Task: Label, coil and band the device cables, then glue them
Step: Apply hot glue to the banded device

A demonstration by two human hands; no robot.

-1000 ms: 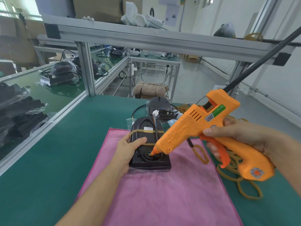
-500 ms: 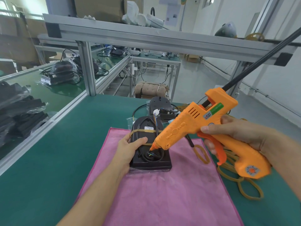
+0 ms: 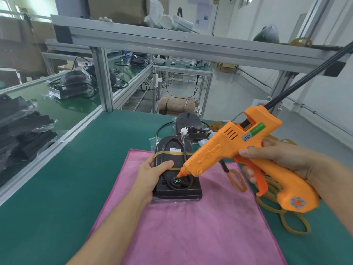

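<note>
At a green workbench, a person's right hand grasps an orange glue gun, fingers wrapped round the handle with fingertips at the trigger, and points its nozzle down at the coiled cable in the near end of a black device. The device lies on its face at the far end of a pink cloth. The left hand steadies it from the side, thumb pressed on top and fingers curled round its left edge. A rubber band crosses the device beside a small white label. Loose rubber bands lie on the bench to the right, under the gun, and a second black device sits just behind the first.
</note>
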